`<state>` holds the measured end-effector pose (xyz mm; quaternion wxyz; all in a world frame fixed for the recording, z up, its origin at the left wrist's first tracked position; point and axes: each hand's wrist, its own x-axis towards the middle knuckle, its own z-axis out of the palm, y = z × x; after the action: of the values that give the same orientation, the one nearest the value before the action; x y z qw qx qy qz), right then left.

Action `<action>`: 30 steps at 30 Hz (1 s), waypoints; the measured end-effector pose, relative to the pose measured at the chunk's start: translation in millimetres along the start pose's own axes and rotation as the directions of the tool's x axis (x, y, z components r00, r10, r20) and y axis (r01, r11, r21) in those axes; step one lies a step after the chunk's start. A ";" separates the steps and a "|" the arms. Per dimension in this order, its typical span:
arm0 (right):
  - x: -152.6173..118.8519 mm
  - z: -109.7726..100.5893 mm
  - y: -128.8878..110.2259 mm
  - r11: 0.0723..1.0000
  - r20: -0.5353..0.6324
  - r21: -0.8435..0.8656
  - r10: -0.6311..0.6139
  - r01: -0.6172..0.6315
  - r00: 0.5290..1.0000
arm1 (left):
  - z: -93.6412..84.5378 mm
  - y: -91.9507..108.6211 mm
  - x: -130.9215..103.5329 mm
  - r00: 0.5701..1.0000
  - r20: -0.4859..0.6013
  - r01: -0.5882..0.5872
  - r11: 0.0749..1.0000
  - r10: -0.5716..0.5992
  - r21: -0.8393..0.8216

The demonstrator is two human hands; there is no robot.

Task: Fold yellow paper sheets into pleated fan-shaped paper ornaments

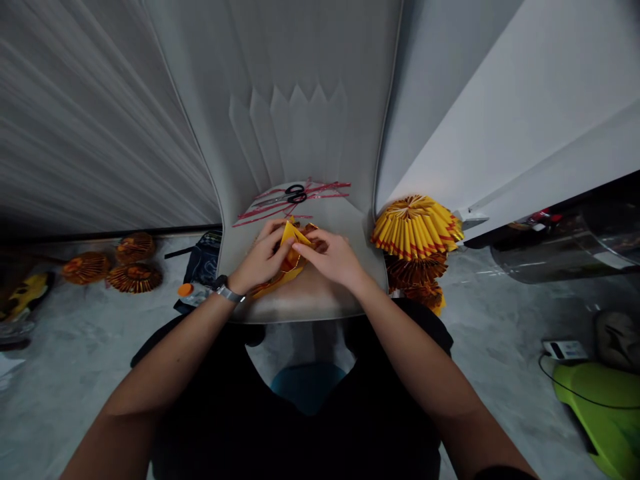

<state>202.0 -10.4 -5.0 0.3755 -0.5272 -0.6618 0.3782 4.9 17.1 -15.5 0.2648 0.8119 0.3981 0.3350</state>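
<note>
A piece of yellow and gold paper (293, 257) is held between my two hands above the seat of a grey chair (330, 300). My left hand (263, 259) pinches its left side, with a watch on the wrist. My right hand (333, 257) grips its upper right side, thumb and fingers close together. Just beyond my hands, scissors with black handles (295, 194) lie among thin red strips (260, 215) on the seat. The lower part of the paper reaches toward the seat's front left; some folds are hidden by my fingers.
Right of the chair stands a stack of pleated yellow and gold paper (420, 227). Several round pleated gold pieces (135, 278) sit on the floor at left, near a dark cloth item (203, 260) and an orange cap (185, 290). A green object (600, 407) is at lower right.
</note>
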 end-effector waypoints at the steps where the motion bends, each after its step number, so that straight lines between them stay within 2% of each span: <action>1: 0.1 0.7 1.1 1.000 0.003 0.017 -0.006 0.006 1.000 | 1.2 1.2 -0.1 1.000 0.005 0.001 1.000 -0.001 -0.002; 6: 2.5 -2.7 8.0 0.998 0.003 0.056 -0.025 0.025 1.000 | -0.4 3.0 -0.7 0.998 0.069 -0.008 0.999 0.011 -0.043; 13: 2.2 -12.5 3.7 0.999 0.011 0.001 -0.037 0.037 0.999 | -18.3 -1.3 0.8 0.976 0.197 -0.070 0.987 0.098 -0.143; 16: 2.8 -14.3 3.9 0.998 0.074 -0.001 -0.058 0.059 0.996 | -22.4 -0.4 2.6 0.968 0.220 -0.089 0.984 0.123 -0.157; 21: 5.9 -20.3 5.8 0.990 0.217 0.112 -0.108 0.085 0.970 | -18.1 -0.8 4.7 0.978 0.181 -0.061 0.969 0.107 -0.240; 27: 6.3 -21.3 0.1 0.992 0.248 0.062 -0.122 0.110 0.961 | -10.0 0.6 3.4 0.999 -0.004 -0.041 0.967 0.041 -0.250; 30: 2.8 -19.7 -1.9 0.993 0.256 0.069 -0.112 0.098 0.960 | -8.2 2.0 2.7 0.998 -0.035 -0.049 0.970 0.042 -0.236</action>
<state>218.4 -5.9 5.4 0.3196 -0.4268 -0.7216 0.4416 0.8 19.6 -8.0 0.3461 0.7783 0.3403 0.3984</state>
